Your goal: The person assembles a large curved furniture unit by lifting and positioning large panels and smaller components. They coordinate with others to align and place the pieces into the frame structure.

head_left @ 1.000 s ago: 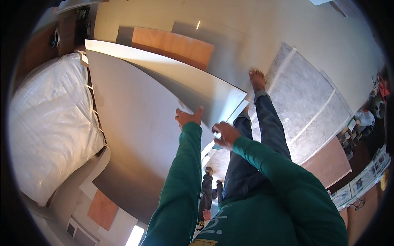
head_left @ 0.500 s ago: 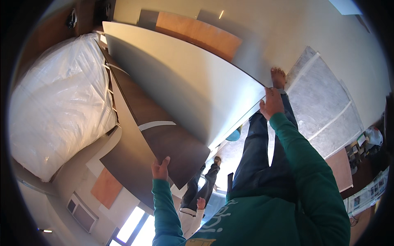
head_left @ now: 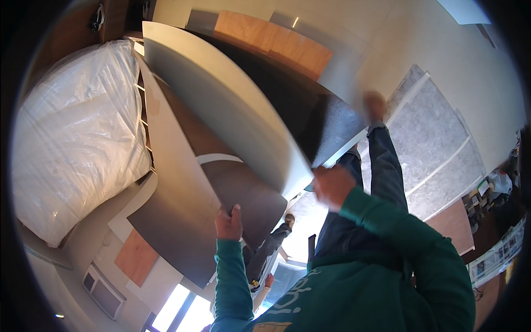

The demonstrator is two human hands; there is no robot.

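My right hand (head_left: 333, 185), blurred by motion, is closed on the near corner of a large thin pale laminate sheet (head_left: 221, 94), which bows along its length. To its right a glossy black sheet (head_left: 298, 105) shows. My left hand (head_left: 228, 222) grips the near edge of another laminate sheet (head_left: 177, 149), thumb up, its other fingers partly hidden. Between the two lies a brown sheet face (head_left: 243, 185) with a white strip across it. My bare right foot (head_left: 375, 105) is beyond the sheets' right corner.
A plastic-wrapped bundle (head_left: 77, 144) stands at the left. An orange-brown board (head_left: 271, 41) lies at the far side. Grey sheeting (head_left: 431, 138) with pale tape covers the floor at right. Another person's leg (head_left: 265, 249) and hand (head_left: 269, 280) show near the bottom, beside a bright window (head_left: 182, 310).
My right hand has swung left and nearer with the pale sheet's corner, uncovering the black sheet. My left hand has shifted slightly right, turning its sheet so more of the pale side shows.
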